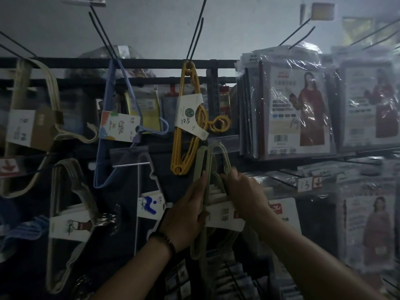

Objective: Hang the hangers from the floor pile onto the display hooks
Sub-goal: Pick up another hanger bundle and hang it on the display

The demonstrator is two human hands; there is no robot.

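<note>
Readable markings, as I see them from the remote station:

1. The price card (188,118) round the yellow hangers (179,167) carries a handwritten "10.5". A small "5" stands lower on the same card.
2. The label card (225,215) on the grey-green hanger bundle (202,161) bears the characters "防滑".
3. The shelf tag (305,183) reads "13". The red tag (317,182) just beside it shows an arrow pointing down.
4. The red sign (8,166) at the left edge also shows a down arrow.
5. The printed card (119,126) on the blue hangers (106,100) shows what I take for "10", though I am not certain.
6. The packaged garment (296,109) carries handwriting, a red logo and a barcode, all too blurred to read.
</note>
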